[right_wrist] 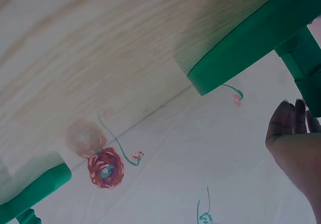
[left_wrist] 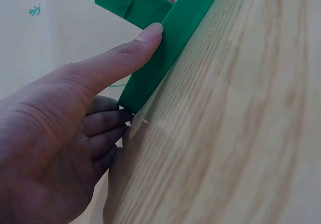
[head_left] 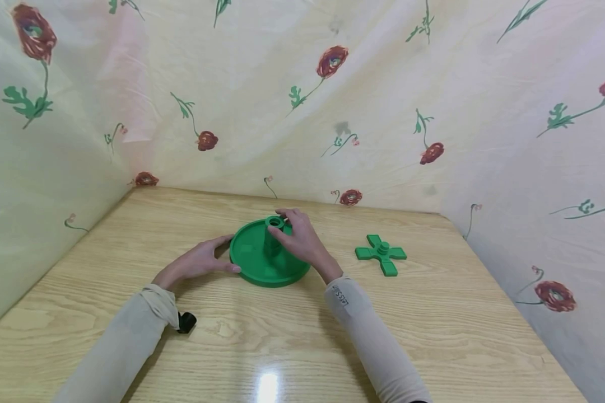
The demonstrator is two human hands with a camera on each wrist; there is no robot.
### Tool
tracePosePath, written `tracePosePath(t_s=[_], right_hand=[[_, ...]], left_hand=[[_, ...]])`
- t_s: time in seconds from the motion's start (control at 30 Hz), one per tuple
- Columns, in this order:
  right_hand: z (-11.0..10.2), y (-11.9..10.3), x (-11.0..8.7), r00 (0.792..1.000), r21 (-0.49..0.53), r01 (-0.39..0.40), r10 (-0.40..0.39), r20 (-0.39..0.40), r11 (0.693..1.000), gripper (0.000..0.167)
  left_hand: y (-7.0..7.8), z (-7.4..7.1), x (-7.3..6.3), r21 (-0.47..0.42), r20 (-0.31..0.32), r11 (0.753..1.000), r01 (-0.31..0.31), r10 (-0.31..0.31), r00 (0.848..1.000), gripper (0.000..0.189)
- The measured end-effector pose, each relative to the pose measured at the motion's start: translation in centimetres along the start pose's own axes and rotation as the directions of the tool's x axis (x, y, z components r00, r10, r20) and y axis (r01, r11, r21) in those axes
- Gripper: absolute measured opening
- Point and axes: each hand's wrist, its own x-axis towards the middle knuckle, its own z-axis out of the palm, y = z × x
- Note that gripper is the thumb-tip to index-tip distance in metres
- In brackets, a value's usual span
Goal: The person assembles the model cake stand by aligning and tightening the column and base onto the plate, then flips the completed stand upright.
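A green round dish-like base (head_left: 248,242) with a raised rim lies on the table, and a hollow green post (head_left: 270,244) stands upright at its middle. My left hand (head_left: 198,261) holds the base at its left side. In the left wrist view the thumb (left_wrist: 123,58) lies along the rim and the other fingers meet the edge farther round. My right hand (head_left: 302,239) grips the post near its open top, thumb on the near side and fingers behind. The right wrist view shows those fingers (right_wrist: 286,118) beside the post, partly cut off by the frame.
To the right of the base lies a green cross-shaped piece (head_left: 382,252) with a threaded-looking stub standing up from its centre. A small black object (head_left: 186,322) shows by the left sleeve. Flower-patterned cloth (head_left: 262,112) hangs behind the wooden table (head_left: 282,347) and along its sides.
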Motion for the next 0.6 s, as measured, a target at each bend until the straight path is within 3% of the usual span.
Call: tracePosePath(t_s=[0.17,0.4,0.6], right_hand=[[0.04,0.1,0.04,0.999,0.009,0.033,-0.033,-0.004,0.999,0.047],[0.05,-0.33,-0.02,1.0,-0.011,-0.018,0.018,0.01,1.0,0.053],[0.02,-0.15,-0.02,1.0,-0.019,-0.001,0.001,0.018,1.0,0.05]], left_hand=[[-0.01,-0.02,0.03,0.013,-0.004,1.0,0.007,-0.007,1.0,0.1],[-0.13,0.01,0.13,0.033,-0.003,0.999,-0.001,0.001,1.0,0.099],[-0.01,-0.05,0.05,0.019,-0.005,1.0,-0.004,0.004,1.0,0.1]])
